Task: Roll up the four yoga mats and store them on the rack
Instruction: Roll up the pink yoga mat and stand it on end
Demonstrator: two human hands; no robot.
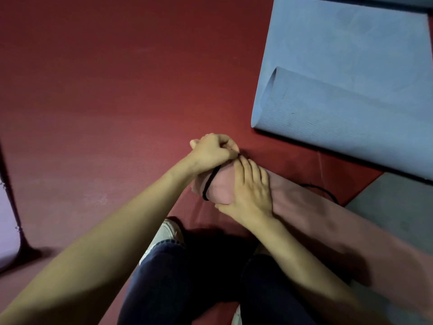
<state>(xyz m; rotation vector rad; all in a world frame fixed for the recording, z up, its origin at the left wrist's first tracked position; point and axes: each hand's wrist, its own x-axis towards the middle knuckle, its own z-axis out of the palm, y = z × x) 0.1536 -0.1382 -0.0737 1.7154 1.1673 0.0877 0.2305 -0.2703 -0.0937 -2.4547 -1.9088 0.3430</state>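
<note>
a blue mat lies at the upper right, its near end curled over into a loose roll just beyond the hands, with a strip of grey floor below it. a wide red mat lies flat under everything, and a pale lilac mat with a dark edge shows at the far left. the person crouches over it, with dark jeans and a white shoe at the bottom. the rolled pink mat lies on the red one, slanting from the centre to the lower right. the right hand grips its near end, fingers spread over the top and thumb underneath. the left hand has curled fingers pinching a black band that loops around that end. another black cord shows farther along the roll. the red mat is open to the left and ahead, while the blue roll crowds the right side.
</note>
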